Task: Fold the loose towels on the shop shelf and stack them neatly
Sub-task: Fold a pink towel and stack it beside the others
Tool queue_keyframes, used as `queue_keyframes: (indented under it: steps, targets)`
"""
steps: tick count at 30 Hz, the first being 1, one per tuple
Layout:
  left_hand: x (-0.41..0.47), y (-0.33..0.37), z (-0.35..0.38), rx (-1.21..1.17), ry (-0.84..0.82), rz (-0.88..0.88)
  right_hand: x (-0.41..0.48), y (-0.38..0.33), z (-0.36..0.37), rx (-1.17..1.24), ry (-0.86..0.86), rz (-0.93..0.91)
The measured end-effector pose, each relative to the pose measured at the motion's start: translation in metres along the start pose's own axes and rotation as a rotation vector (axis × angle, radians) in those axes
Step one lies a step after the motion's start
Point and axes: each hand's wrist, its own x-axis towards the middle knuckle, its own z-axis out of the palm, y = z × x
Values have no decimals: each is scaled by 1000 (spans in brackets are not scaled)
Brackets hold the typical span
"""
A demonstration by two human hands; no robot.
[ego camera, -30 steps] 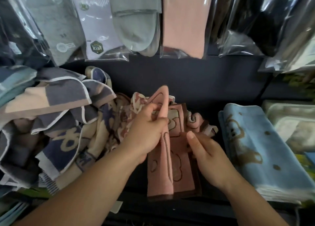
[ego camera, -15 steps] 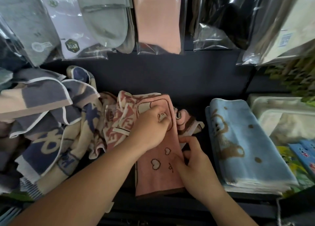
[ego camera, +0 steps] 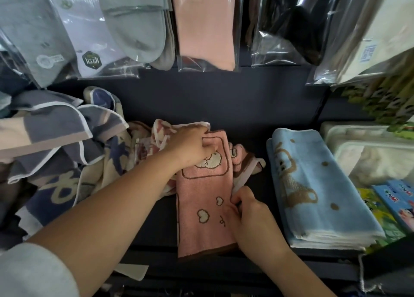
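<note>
A pink towel [ego camera: 201, 198] with a brown border, hearts and a cream animal lies folded lengthwise on the dark shelf [ego camera: 224, 104]. My left hand [ego camera: 190, 146] rests on its far end, fingers curled onto the cloth. My right hand [ego camera: 248, 216] pinches its right edge near the middle. Loose pink-and-cream towels [ego camera: 244, 162] lie bunched under and behind it. A heap of unfolded blue, grey and cream towels [ego camera: 62, 153] fills the left. A folded light-blue towel stack [ego camera: 313, 189] with a brown bear print sits on the right.
Bagged socks [ego camera: 134, 27] and other packets hang from above, over the back of the shelf. White plastic-wrapped goods [ego camera: 369, 153] and colourful boxes [ego camera: 394, 202] sit at the far right. A white tag [ego camera: 132, 272] hangs at the shelf's front edge.
The pink towel was held up and doubled over; now it lies flat on the shelf. My left hand slid to its far end, my right hand moved to its right edge.
</note>
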Motion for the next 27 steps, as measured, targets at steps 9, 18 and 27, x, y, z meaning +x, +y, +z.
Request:
queue_keyframes:
  steps: [9,18,27]
  targets:
    - [-14,0,-30,-228,124,15,-4,-5,-2,42,55,52]
    - [-60,15,-78,-503,301,369,-11,-14,-15,80,-20,71]
    - [-20,46,-54,-503,312,322,-61,-8,-60,423,88,40]
